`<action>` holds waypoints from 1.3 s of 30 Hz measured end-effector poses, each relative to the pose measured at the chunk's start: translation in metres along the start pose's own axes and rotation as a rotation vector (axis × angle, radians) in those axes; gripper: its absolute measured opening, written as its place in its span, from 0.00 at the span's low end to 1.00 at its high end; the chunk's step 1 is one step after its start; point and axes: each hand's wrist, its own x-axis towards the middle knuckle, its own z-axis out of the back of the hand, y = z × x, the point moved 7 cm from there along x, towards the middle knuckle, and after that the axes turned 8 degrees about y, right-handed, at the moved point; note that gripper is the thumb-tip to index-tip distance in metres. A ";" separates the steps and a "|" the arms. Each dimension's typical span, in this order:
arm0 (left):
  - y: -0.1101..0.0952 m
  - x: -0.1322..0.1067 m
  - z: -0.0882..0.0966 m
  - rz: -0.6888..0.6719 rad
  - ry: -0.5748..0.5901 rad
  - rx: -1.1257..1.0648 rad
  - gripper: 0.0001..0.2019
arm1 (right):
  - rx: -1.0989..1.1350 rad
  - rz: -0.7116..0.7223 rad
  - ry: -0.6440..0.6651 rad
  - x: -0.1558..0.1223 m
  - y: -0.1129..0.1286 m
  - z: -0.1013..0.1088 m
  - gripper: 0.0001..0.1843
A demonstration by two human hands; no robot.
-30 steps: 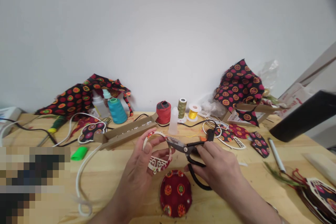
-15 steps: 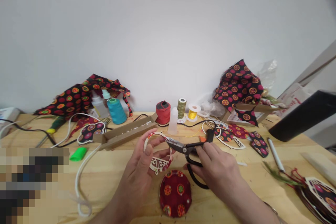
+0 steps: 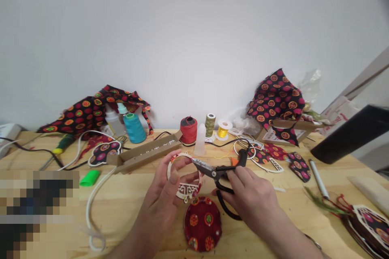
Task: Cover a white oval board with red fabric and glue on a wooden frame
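My left hand point(image 3: 162, 196) grips a pale round fretwork frame point(image 3: 186, 190) by its left side, thumb in front and fingers behind and through the opening. Bits of red patterned fabric show along the frame's edge. In my right hand point(image 3: 252, 192) are black-handled scissors point(image 3: 214, 173), their blades pointing left with the tips at the frame's upper right rim. Whether the blades touch fabric there is too small to tell. Below the frame, a round dark red fabric-covered piece point(image 3: 203, 223) with flower motifs lies on the wooden table point(image 3: 142, 247).
Behind my hands stand a long cardboard box point(image 3: 148, 153), a teal thread cone point(image 3: 134, 128), red thread point(image 3: 189, 129) and a yellow spool point(image 3: 224, 129). A black glue gun point(image 3: 242, 158) lies beyond the scissors. A white cable point(image 3: 91, 210) loops at left; a white pen point(image 3: 319, 179) lies right.
The round frame has shifted slightly right and turned a little in my left hand. The scissors stay at its upper right rim, with hardly any movement of my right hand.
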 end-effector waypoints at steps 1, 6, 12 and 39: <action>0.000 0.000 0.000 -0.002 0.005 -0.002 0.18 | 0.001 -0.001 0.002 0.000 0.000 0.000 0.10; 0.002 0.000 0.001 0.004 0.000 -0.018 0.17 | 0.024 0.001 0.005 -0.001 0.000 -0.001 0.09; 0.002 -0.001 0.001 0.009 0.015 -0.019 0.14 | 0.031 0.015 0.028 -0.003 0.000 -0.004 0.09; 0.005 -0.001 0.000 0.073 -0.011 -0.016 0.16 | 0.171 -0.024 0.147 0.003 -0.013 -0.008 0.07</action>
